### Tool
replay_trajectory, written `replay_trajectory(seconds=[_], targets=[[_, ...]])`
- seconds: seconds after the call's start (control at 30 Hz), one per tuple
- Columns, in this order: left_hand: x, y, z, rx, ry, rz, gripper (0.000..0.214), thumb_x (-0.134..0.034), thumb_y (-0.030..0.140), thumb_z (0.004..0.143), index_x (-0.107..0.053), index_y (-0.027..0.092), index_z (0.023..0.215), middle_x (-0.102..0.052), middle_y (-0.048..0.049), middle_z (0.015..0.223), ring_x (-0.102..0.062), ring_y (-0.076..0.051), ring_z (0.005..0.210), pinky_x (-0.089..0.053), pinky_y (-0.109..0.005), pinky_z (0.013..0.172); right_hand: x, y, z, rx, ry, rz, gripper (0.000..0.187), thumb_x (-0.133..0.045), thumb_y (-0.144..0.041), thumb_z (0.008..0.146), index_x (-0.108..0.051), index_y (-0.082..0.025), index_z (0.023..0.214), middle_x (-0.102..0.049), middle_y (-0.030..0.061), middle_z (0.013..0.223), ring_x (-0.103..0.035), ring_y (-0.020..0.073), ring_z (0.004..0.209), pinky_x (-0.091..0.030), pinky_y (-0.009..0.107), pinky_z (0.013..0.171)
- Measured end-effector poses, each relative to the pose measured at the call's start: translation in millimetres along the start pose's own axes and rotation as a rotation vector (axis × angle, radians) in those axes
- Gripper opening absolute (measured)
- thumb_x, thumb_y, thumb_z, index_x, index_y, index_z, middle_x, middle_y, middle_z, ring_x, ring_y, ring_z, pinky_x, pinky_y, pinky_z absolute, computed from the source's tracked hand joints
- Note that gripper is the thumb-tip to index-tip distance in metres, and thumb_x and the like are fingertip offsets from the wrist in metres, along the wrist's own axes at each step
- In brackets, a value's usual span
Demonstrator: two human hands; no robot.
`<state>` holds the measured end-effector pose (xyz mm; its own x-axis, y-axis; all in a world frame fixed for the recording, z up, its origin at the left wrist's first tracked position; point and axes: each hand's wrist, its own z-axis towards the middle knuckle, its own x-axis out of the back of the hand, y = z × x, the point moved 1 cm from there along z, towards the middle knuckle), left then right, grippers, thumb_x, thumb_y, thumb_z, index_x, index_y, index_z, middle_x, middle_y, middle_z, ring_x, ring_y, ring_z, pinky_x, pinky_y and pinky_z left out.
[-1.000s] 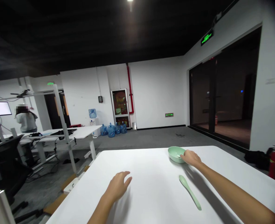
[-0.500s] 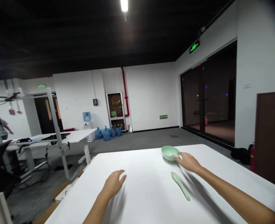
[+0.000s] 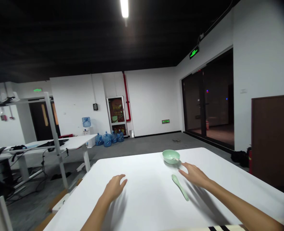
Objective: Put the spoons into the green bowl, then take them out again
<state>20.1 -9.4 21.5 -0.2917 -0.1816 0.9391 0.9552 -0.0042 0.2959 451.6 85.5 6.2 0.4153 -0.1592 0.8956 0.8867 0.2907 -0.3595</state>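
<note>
A light green bowl (image 3: 169,156) stands upright near the far edge of the white table (image 3: 144,199). Something small and pale, too small to name, shows inside it at the right. Closer to me lies a green spoon (image 3: 180,187), its rounded end pointing toward the bowl. My right hand (image 3: 194,173) hovers just right of the bowl and beyond the spoon, thumb and fingers apart, holding nothing. Over the left part of the table, my left hand (image 3: 115,187) is held with fingers slightly bent and apart, touching no object.
A pale item with black stripes (image 3: 219,228) shows at the bottom edge. Left of my table stand a metal frame post (image 3: 56,144) and another white desk (image 3: 81,141). Blue water bottles (image 3: 107,140) stand on the floor by the far wall. A brown cabinet (image 3: 274,138) is at the right.
My right hand has come away from the bowl, back toward me and to the right. The left hand stays about where it was. The whole view has turned slightly right.
</note>
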Motion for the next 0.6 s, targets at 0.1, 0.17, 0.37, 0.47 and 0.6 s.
replay_trajectory(seconds=[0.1,0.17,0.37,0.47,0.6], targets=[[-0.7,0.1,0.0,0.002,-0.003,0.003,0.054,-0.039,0.049,0.093,-0.06,0.019,0.133,-0.062,-0.0084,0.139,-0.052,-0.027,0.133,-0.039,-0.04,0.109,-4.5,2.7,-0.6,0.001,-0.012,0.005,0.061,-0.041,-0.055,0.092,-0.057,-0.018,0.137,-0.058,0.0141,0.14,-0.049,0.0329,0.133,-0.044,0.039,0.1],[-1.2,0.2,0.3,0.002,-0.006,0.003,0.055,-0.038,0.049,0.093,-0.06,0.018,0.133,-0.062,-0.0088,0.139,-0.052,-0.027,0.133,-0.039,-0.04,0.109,-6.4,3.8,-0.2,0.006,-0.017,0.012,0.061,-0.04,-0.055,0.092,-0.057,-0.018,0.137,-0.056,0.0139,0.142,-0.05,0.0324,0.132,-0.044,0.039,0.101],[-1.3,1.2,-0.5,-0.003,0.002,-0.003,0.055,-0.039,0.049,0.093,-0.061,0.018,0.132,-0.062,-0.009,0.139,-0.052,-0.027,0.132,-0.039,-0.039,0.109,-7.6,3.4,1.0,0.0,-0.033,0.027,0.062,-0.042,-0.054,0.092,-0.055,-0.016,0.139,-0.056,0.0139,0.143,-0.051,0.0312,0.131,-0.041,0.039,0.105],[-1.4,1.5,-0.8,-0.003,0.003,-0.009,0.054,-0.039,0.049,0.093,-0.061,0.019,0.132,-0.063,-0.0085,0.138,-0.053,-0.026,0.132,-0.039,-0.038,0.109,-7.8,3.4,1.2,-0.004,-0.031,0.046,0.06,-0.044,-0.053,0.091,-0.057,-0.017,0.137,-0.057,0.0127,0.142,-0.052,0.0302,0.131,-0.04,0.037,0.105],[-1.0,1.6,-0.5,-0.003,0.001,-0.013,0.055,-0.039,0.05,0.093,-0.061,0.018,0.132,-0.062,-0.0092,0.139,-0.053,-0.027,0.132,-0.04,-0.039,0.109,-7.9,5.0,3.4,-0.005,-0.023,0.055,0.057,-0.044,-0.053,0.091,-0.06,-0.019,0.134,-0.06,0.0126,0.139,-0.054,0.0299,0.128,-0.04,0.036,0.102]])
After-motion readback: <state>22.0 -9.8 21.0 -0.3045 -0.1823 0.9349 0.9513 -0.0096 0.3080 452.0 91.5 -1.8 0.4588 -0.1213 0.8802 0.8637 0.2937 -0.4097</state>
